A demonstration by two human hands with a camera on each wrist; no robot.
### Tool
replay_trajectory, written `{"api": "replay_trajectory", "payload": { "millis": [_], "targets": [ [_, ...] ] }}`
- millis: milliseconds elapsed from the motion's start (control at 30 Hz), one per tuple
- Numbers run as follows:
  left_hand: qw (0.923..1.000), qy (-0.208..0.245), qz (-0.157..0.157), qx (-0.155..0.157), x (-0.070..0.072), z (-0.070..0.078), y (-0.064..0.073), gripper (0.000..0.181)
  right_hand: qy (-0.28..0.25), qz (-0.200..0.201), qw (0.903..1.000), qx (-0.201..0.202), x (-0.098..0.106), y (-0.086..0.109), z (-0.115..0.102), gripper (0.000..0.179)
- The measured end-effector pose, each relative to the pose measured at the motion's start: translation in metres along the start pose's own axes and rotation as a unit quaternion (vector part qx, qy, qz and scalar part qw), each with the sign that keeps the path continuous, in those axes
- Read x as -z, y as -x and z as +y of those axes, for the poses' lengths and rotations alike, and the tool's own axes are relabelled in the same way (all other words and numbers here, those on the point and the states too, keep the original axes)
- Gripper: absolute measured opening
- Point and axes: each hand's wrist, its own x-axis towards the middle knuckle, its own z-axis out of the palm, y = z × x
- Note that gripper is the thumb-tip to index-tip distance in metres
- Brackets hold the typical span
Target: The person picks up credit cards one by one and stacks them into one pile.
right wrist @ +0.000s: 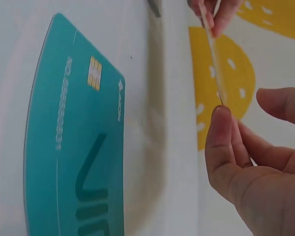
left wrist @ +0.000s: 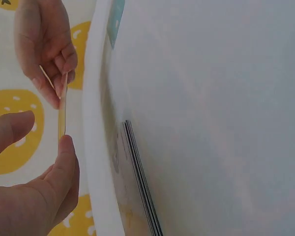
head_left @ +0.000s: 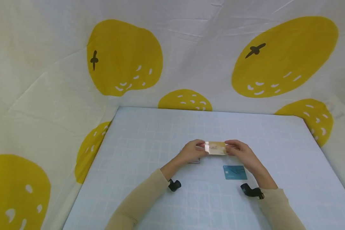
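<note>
A pale gold card (head_left: 217, 149) is held up over the table between both hands. My left hand (head_left: 191, 150) holds its left end, and my right hand (head_left: 242, 153) holds its right end. In both wrist views the card appears nearly edge-on at the fingertips. Below the right hand, a teal bank card (head_left: 235, 172) with a chip lies flat on the table. Partly hidden under the left hand is a small stack of cards (head_left: 195, 161); its layered edges show in the left wrist view.
A light table cover with a faint grid (head_left: 149, 140) spreads under the hands. Behind and beside it hangs a white cloth (head_left: 195, 57) printed with large yellow fruit. A small black camera (head_left: 174, 185) sits at the left wrist, another (head_left: 250, 191) at the right.
</note>
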Motion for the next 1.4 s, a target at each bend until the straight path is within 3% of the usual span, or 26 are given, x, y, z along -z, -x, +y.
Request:
{"api": "replay_trajectory", "payload": {
  "millis": [433,700,1000,1400],
  "targets": [
    [1.0,0.008,0.003,-0.005,0.045,-0.021,0.035,0.053,-0.034,-0.056,0.9978,0.014,-0.041,-0.004,-0.017,0.05],
    [0.9998,-0.011,0.01,-0.017,0.064,-0.038,0.044,0.049,-0.09,-0.079,0.9915,0.051,-0.066,-0.008,-0.02,0.044],
    [0.9989,-0.044,0.013,0.009,0.07,-0.046,0.047,0.049,-0.079,-0.096,0.9918,0.031,-0.078,-0.009,-0.024,0.045],
    [0.9976,-0.067,0.017,0.011,0.069,-0.058,0.046,0.045,-0.048,-0.094,0.9944,-0.005,-0.089,-0.014,-0.019,0.042]
  ]
}}
